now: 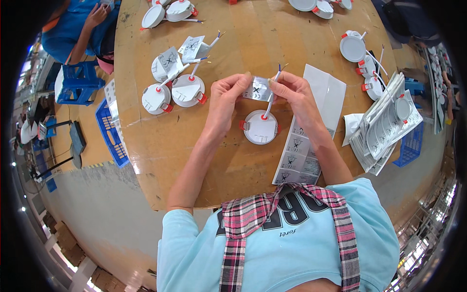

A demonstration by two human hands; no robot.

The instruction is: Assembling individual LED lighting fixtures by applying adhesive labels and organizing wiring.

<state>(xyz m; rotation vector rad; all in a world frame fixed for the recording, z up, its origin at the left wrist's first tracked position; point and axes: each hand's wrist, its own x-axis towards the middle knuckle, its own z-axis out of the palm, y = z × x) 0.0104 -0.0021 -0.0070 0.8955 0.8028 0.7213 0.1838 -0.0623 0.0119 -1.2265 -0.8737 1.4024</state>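
A round white lamp (260,127) with red clips lies on the wooden table (160,155) in front of me. Its white cable (270,97) rises from the lamp's middle. My left hand (224,97) and my right hand (292,92) pinch a small grey label (257,89) between them, right at the cable. The label is held just above the lamp. Bare coloured wire ends stick up past my right fingers.
A sheet of grey labels (297,158) lies right of the lamp. Three labelled lamps (171,86) sit at the left. More lamps (362,58) and a stack of printed sheets (384,129) are at the right. Another person (80,27) sits far left. Blue crates stand beside the table.
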